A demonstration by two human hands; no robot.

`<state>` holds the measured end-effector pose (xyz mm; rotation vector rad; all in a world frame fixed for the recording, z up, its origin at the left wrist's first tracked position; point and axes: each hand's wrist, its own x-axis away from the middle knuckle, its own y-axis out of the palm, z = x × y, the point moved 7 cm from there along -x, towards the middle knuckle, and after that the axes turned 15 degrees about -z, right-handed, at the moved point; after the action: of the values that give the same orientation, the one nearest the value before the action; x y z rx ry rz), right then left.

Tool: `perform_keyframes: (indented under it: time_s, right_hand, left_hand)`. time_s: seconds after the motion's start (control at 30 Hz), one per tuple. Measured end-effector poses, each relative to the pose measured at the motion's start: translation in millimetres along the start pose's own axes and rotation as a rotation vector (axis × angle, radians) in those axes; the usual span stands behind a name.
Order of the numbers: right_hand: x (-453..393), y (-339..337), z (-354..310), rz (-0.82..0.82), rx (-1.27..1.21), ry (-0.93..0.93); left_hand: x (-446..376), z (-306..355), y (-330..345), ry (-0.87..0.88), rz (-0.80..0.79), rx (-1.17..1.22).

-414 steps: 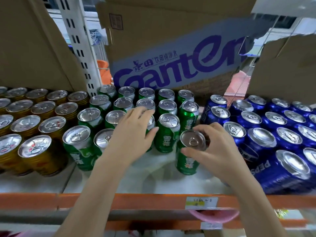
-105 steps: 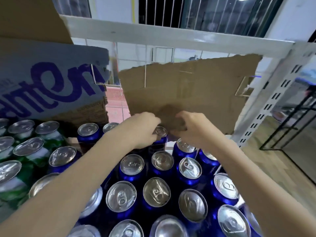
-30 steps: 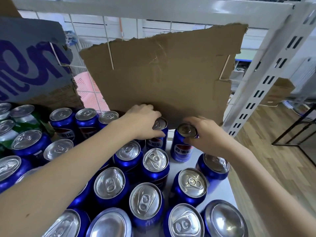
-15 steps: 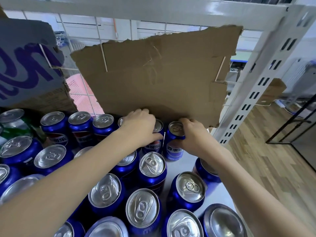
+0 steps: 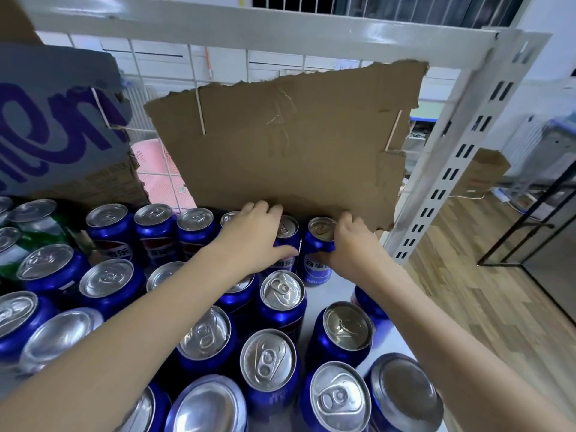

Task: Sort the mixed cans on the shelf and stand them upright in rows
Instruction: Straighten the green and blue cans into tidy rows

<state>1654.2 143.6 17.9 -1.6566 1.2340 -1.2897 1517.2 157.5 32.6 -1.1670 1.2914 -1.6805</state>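
Centre frame, under torn cardboard (image 5: 280,145): two upright blue Pepsi cans, Chinese lettering; left hand (image 5: 252,241) fingers curled round one (image 5: 285,244), right hand (image 5: 349,247) round other (image 5: 316,260).

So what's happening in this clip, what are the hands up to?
A person is tidying blue cans on a white shelf. The right hand grips the end can of the back row, just below a torn cardboard sheet. The left hand holds the neighbouring can. Both stand upright, nearly touching. More blue cans stand in front, green ones at far left.
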Motion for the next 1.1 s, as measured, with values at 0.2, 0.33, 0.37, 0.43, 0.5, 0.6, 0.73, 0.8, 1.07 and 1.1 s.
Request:
perform_keyframes:
  time_s: [0.2, 0.33, 0.37, 0.43, 0.5, 0.6, 0.73, 0.8, 1.07, 1.1]
  right_hand:
    - [41, -10, -28, 0.042, 0.087, -0.222]
    - [64, 8, -57, -0.157, 0.095, -0.475]
    - [63, 16, -60, -0.216, 0.108, -0.490]
    - [57, 28, -63, -0.303, 0.148, -0.475]
    - [52, 31, -65, -0.318, 0.150, -0.452]
    - [49, 24, -61, -0.244, 0.065, -0.387]
    - [52, 9, -50, -0.134, 0.005, -0.254]
    - [54, -3, -46, -0.068, 0.016, -0.199]
    - [41, -10, -21, -0.012, 0.018, -0.012]
    - [38, -9, -19, -0.020, 0.021, -0.010]
  left_hand:
    - [56, -28, -16, 0.056, -0.083, -0.019]
    - [75, -39, -3, 0.096, -0.278, -0.029]
    - [74, -39, 1, 0.100, -0.289, -0.025]
    - [68, -39, 9, 0.100, -0.300, -0.021]
    - [61, -40, 16, 0.091, -0.314, 0.001]
    - [50, -42, 15, 0.105, -0.301, 0.019]
    - [42, -37, 9, 0.201, -0.271, 0.028]
    - [40, -28, 6, 0.264, -0.271, 0.003]
    - [14, 1, 3, 0.361, -0.274, -0.138]
    - [11, 3, 4, 0.364, -0.283, -0.138]
